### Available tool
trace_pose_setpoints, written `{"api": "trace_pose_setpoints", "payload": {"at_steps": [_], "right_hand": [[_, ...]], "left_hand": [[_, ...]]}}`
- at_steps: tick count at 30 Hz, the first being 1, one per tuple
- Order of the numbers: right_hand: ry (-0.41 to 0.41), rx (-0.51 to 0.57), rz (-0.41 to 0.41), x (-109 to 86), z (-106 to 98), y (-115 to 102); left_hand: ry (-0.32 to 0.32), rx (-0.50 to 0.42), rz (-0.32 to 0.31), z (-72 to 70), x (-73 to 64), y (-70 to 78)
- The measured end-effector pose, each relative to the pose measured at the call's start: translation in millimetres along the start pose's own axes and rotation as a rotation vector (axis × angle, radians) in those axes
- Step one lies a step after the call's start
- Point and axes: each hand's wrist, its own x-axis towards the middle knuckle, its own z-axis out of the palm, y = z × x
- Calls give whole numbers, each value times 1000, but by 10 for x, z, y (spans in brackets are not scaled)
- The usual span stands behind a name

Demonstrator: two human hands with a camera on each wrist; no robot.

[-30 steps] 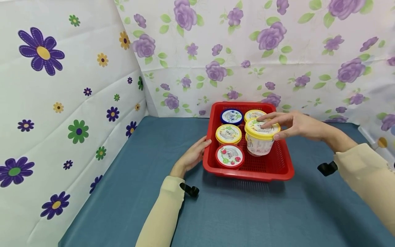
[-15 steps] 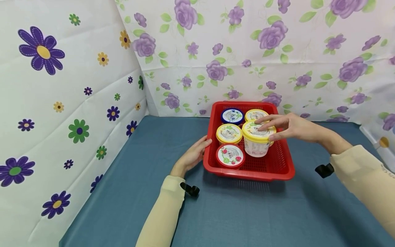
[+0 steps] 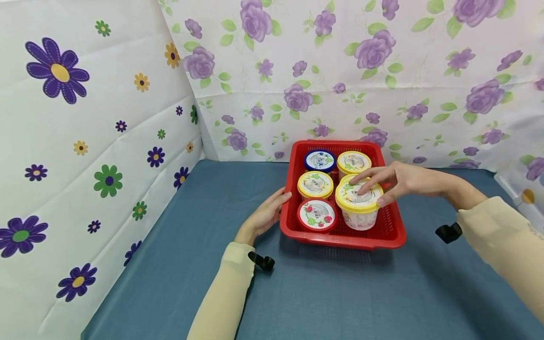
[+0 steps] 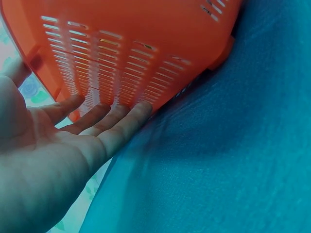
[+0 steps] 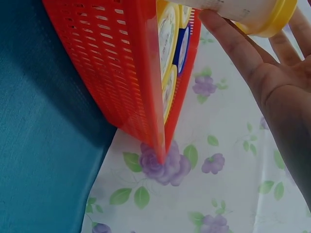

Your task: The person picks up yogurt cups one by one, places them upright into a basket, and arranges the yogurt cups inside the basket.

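In the head view, my right hand (image 3: 408, 182) grips a white tub with a yellow lid (image 3: 359, 196) by its lid, fingers across the top and thumb at the side. The tub stands at the front right inside a red basket (image 3: 340, 242). Its base rests low in the basket; contact with the bottom is hidden. My left hand (image 3: 265, 212) holds the basket's left side. Its thumb lies on the rim, and in the left wrist view the fingers (image 4: 124, 127) press the slotted outer wall.
The basket also holds a blue-lidded tub (image 3: 319, 160), a red-lidded tub (image 3: 317, 215) and yellow-lidded tubs (image 3: 315, 184), one partly hidden behind the gripped tub. Blue cloth (image 3: 331, 297) covers the table. Floral sheets (image 3: 272, 94) hang close behind and at the left.
My right hand has shifted the gripped tub slightly left, then forward toward me and lower into the basket's front right. My left hand and the basket have stayed put.
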Motion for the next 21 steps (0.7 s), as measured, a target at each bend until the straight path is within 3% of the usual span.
{"api": "trace_pose_setpoints", "payload": {"at_steps": [5,11,21], "right_hand": [[-49,-25,14,49,14,-6],[-119,17,39,73,43,-1],[-179,17,51,115,89,16]], "left_hand": [[-2,-9,-2,-3,3,-1],[-1,-8,-8,-3,4,2],[-2,-10,-5,-7,8,-4]]}}
